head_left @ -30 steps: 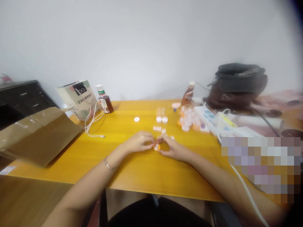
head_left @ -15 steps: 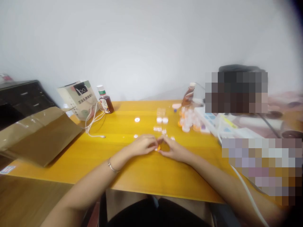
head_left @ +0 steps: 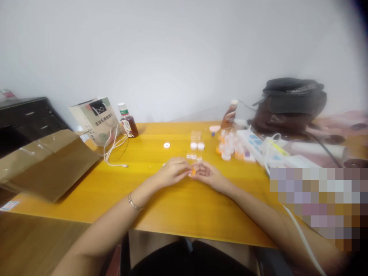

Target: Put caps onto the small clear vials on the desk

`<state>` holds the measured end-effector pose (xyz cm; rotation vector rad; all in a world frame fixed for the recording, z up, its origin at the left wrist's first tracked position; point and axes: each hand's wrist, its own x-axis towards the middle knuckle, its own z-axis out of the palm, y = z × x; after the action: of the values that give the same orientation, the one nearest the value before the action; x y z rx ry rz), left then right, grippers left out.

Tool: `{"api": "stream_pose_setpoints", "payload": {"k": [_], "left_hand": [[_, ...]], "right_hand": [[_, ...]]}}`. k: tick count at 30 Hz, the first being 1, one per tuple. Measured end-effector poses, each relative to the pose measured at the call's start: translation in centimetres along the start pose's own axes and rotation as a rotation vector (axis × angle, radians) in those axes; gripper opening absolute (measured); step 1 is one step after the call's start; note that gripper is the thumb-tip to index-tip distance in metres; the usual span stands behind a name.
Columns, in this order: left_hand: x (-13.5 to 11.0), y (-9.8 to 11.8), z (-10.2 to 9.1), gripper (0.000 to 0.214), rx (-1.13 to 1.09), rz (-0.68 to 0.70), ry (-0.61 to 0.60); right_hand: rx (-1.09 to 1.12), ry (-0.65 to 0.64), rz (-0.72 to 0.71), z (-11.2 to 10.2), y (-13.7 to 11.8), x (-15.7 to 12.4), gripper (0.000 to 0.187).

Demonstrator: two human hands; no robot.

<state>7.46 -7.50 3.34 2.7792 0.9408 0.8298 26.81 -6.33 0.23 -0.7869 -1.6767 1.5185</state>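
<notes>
Now the small orange piece (head_left: 193,171) sits farther forward, left hand (head_left: 171,171) pinching it, right hand (head_left: 212,177) curled, gripping too; two-handed handling apparently continues.

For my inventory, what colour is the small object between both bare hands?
The small object looks mainly orange; head view, though blurred.

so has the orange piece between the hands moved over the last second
Yes, slightly: the orange piece has shifted forward, away from the near edge of the table.
</notes>
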Motion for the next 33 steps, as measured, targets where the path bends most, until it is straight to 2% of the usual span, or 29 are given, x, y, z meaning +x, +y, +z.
{"api": "stream_pose_setpoints", "payload": {"k": [4,7,14,18,26,33], "left_hand": [[0.1,-0.1,0.1,0.019,-0.101,-0.076,0.109],[0.0,-0.2,0.2,0.017,-0.132,-0.115,0.144],[-0.1,-0.4,0.7,0.017,-0.044,-0.101,0.062],[-0.1,-0.4,1.2,0.018,-0.045,-0.126,0.066],[-0.2,-0.5,2.7,0.017,-0.254,-0.245,0.107],[-0.2,-1.2,2.8,0.018,-0.373,-0.250,0.103]], "right_hand": [[-0.011,0.055,-0.031,-0.2,0.0,0.2,0.037],[-0.008,0.088,-0.055,-0.3,0.2,0.3,0.036],[-0.013,0.135,-0.052,-0.4,0.8,0.4,0.037],[-0.015,0.160,-0.054,-0.3,0.9,0.4,0.037],[0.001,0.178,-0.046,-0.5,1.2,0.6,0.035],[0.024,0.212,0.002,-0.5,0.9,0.5,0.035]]}}
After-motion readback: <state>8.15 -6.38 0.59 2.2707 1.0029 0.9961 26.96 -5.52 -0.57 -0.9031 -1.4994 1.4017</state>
